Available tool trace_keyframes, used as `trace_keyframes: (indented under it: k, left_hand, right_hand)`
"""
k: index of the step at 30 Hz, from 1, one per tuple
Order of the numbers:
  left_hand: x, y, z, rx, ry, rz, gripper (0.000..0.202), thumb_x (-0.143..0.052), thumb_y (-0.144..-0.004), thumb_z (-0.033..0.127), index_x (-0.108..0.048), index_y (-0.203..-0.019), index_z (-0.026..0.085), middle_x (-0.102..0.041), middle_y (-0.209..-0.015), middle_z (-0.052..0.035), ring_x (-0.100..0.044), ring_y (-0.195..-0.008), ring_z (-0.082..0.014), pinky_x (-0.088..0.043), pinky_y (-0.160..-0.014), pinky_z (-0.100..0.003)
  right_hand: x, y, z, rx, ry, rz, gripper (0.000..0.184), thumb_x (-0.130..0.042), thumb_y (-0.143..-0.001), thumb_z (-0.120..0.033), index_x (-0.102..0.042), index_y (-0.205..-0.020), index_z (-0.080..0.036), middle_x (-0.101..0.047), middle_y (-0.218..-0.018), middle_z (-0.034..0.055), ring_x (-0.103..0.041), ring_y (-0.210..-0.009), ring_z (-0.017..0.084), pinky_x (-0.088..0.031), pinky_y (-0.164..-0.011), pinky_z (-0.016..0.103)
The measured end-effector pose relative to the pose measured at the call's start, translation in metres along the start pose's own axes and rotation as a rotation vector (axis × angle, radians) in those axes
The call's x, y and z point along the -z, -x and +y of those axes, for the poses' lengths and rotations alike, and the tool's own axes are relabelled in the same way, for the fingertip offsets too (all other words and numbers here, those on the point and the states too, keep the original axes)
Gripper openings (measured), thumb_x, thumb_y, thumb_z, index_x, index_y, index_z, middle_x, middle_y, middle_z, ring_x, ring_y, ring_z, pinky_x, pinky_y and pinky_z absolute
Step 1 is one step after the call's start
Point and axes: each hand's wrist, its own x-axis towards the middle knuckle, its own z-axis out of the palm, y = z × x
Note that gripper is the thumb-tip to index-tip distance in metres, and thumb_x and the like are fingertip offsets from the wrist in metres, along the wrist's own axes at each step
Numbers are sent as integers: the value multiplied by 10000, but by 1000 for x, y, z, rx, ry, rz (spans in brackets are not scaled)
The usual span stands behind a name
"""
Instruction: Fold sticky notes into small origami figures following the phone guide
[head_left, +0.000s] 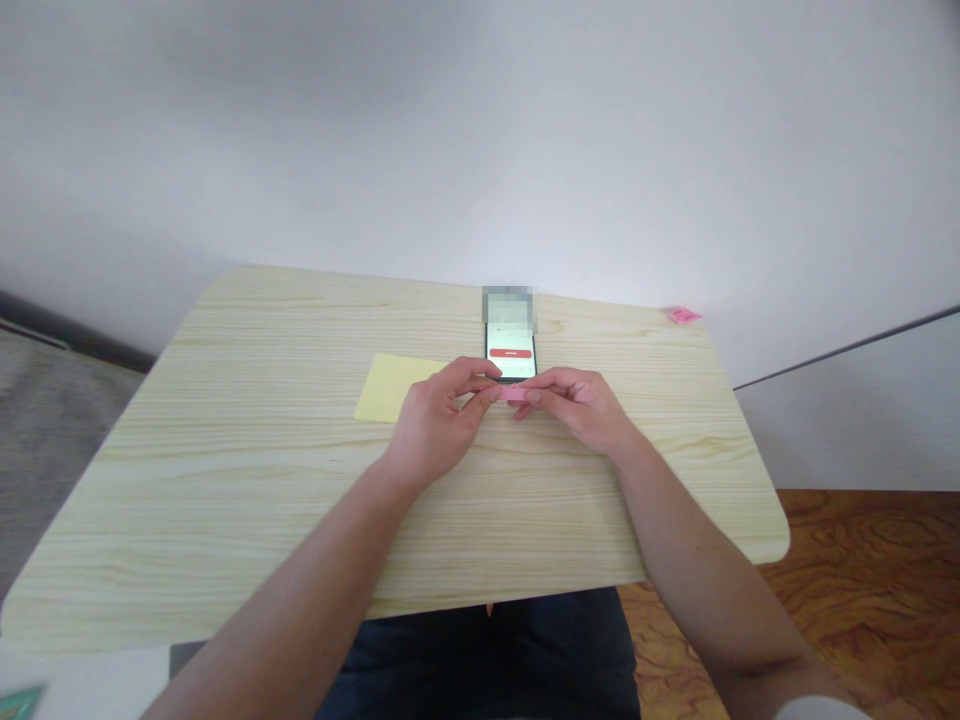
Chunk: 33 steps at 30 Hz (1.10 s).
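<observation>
Head view: left hand (pixel 433 420) and right hand (pixel 589 408) pinch a pink strip (pixel 514 394) by its ends, over the table (pixel 510 520), just before the phone (pixel 511 366); strip's ends hidden under fingers. Left hand covers part of the yellow sheet (pixel 381 390). Crumpled pink piece (pixel 683 316) at the table's far right edge, details unclear. Phone's upper portion pixelated; red bar (pixel 498 353) on screen, its lettering too small to read.

From my end I make out a pink paper strip (pixel 514 394), plain yellow sheet (pixel 381 390), pale wood-grained tabletop (pixel 510 520), red on-screen button (pixel 510 353) and reddish-brown, dark-veined floor (pixel 862 555).
</observation>
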Motion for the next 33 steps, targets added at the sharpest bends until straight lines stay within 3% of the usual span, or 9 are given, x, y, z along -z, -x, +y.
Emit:
trace_keyframes:
  k: [7,14,20,26,33]
  left_hand:
    - [5,-2,3,23,3,35,201,-710,-893,396,-710,-1012,234,-791,-1004,-27,-762,-947,-216,-593,-809,-319]
    - [8,-5,4,41,44,53,203,-743,-866,400,-766,-944,215,-796,-937,-34,-734,-896,-212,-582,-870,-372]
    - [9,-6,5,50,6,104,169,-743,-864,380,-771,-920,224,-792,-919,-16,-713,-878,-201,-550,-881,-370]
    - [9,-5,6,0,-56,128,149,-714,-888,363,-772,-929,231,-786,-923,-5,-685,-883,-188,-523,-860,-343]
    - [8,-4,7,42,-79,157,141,-737,-876,358,-787,-928,237,-790,-930,2,-697,-896,-180,-519,-851,-317]
  right_hand:
    - [5,-1,5,-2,43,133,300,-779,-858,-474,-758,-952,-190,-808,-833,53,-776,-790,200,-608,-799,349]
    - [6,-1,4,4,45,128,290,-789,-851,-467,-774,-934,-190,-814,-845,61,-781,-801,208,-615,-806,358]
    - [7,-1,5,-14,8,162,265,-852,-796,-416,-769,-912,-193,-811,-819,52,-775,-763,196,-610,-746,323]
    - [7,-2,5,20,23,174,259,-833,-812,-428,-764,-891,-191,-806,-819,48,-770,-766,193,-614,-755,328]
    - [6,-1,5,56,59,204,231,-789,-856,-421,-754,-889,-196,-806,-829,47,-766,-764,187,-613,-750,321]
